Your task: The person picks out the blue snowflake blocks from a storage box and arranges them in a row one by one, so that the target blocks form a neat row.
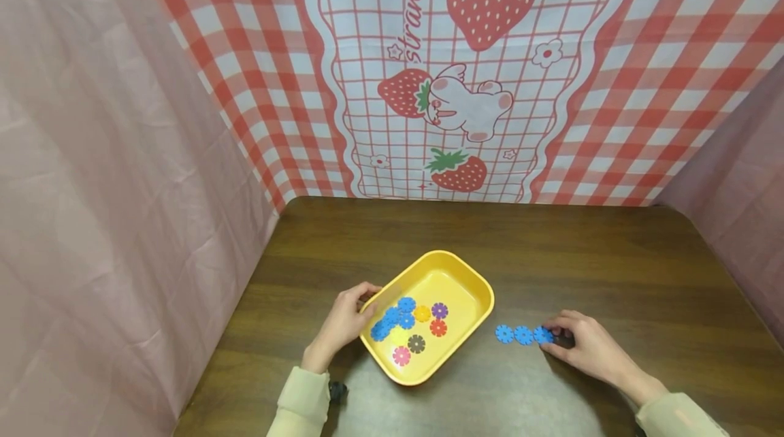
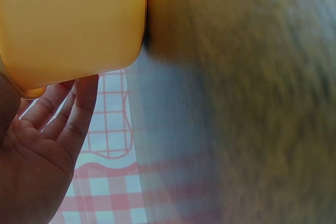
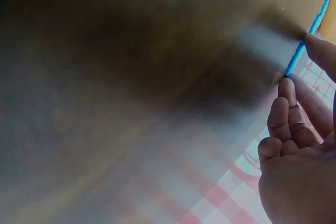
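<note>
On the table a row of 3 blue snowflake discs (image 1: pixel 523 335) lies to the right of a yellow tray (image 1: pixel 453 287). The right hand (image 1: pixel 591 348) pinches the row's right end between thumb and fingers; in the right wrist view the discs (image 3: pixel 297 56) show edge-on as a thin blue strip. At the tray's left side, the left hand (image 1: pixel 343 321) grips the wall, thumb at the rim and fingers outside. In the left wrist view those fingers (image 2: pixel 79 111) reach behind the tray (image 2: pixel 73 24). Inside the tray are several blue discs (image 1: pixel 392 318).
Other discs in the tray are purple (image 1: pixel 439 311), red (image 1: pixel 438 328), orange (image 1: pixel 422 314), pale yellow (image 1: pixel 399 336), dark brown (image 1: pixel 416 344) and pink (image 1: pixel 401 356). A strawberry-print cloth (image 1: pixel 471 83) hangs behind the wooden table (image 1: pixel 582 246), with a pink curtain (image 1: pixel 122 185) at left.
</note>
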